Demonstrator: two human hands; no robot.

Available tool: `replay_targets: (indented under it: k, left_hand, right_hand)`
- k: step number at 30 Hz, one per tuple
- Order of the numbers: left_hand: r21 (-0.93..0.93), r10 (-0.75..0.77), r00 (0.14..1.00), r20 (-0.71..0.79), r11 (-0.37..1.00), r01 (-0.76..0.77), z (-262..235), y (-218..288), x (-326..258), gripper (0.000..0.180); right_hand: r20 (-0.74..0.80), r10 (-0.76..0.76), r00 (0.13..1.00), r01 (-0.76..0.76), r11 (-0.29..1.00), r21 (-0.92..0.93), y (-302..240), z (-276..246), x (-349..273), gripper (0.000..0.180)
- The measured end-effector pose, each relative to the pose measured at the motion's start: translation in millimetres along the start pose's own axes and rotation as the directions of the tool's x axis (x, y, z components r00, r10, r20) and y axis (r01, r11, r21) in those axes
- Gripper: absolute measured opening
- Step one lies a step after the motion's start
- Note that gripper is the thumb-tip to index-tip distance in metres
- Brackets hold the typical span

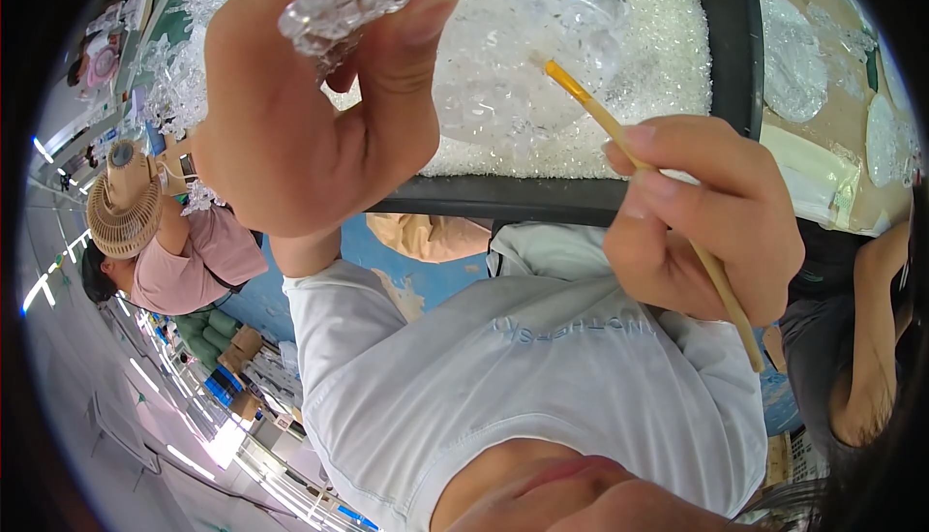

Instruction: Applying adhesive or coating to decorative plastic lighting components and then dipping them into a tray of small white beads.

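My left hand (290, 135) is raised at the upper left, its fingers closed round a cluster of clear faceted beads (353, 0). In my right hand (721, 212) I grip a thin paintbrush (716, 275) with a pale wooden handle and a yellow-orange band near its tip. The brush points up and left, over a clear, shiny, uneven piece (542, 29) that lies in white glittering granules (668, 67). A black-rimmed tray (542, 198) holds the granules. Part of the bead cluster is cut off by the upper edge.
On the right, a table (803, 125) bears clear round textured pieces (794, 58). Clear branching pieces (179, 72) lie at the left, near a beige fan (126, 198). A person in pink (208, 256) is beyond, and another in dark clothes (823, 338) sits close on my right.
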State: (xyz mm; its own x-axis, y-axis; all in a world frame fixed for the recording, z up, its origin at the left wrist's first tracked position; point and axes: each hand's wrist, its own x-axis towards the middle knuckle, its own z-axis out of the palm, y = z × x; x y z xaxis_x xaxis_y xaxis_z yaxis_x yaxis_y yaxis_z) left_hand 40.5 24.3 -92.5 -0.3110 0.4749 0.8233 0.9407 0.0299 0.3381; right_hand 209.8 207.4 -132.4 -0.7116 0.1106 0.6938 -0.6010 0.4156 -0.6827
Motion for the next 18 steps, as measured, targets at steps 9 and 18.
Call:
replay_targets:
  k: [9, 18]
  left_hand:
    - [0.263, 0.128, 0.910, 0.394, 0.933, -0.245, -19, 4, 25, 0.032]
    - [-0.039, 0.198, 0.960, 0.196, 0.980, -0.194, -2, -17, 13, 0.035]
  right_hand:
    - [-0.053, -0.031, 0.998, 0.022, 0.984, -0.178, -2, 10, 7, 0.026]
    - [-0.016, -0.010, 1.000, 0.007, 0.982, -0.188, -2, 14, 6, 0.027]
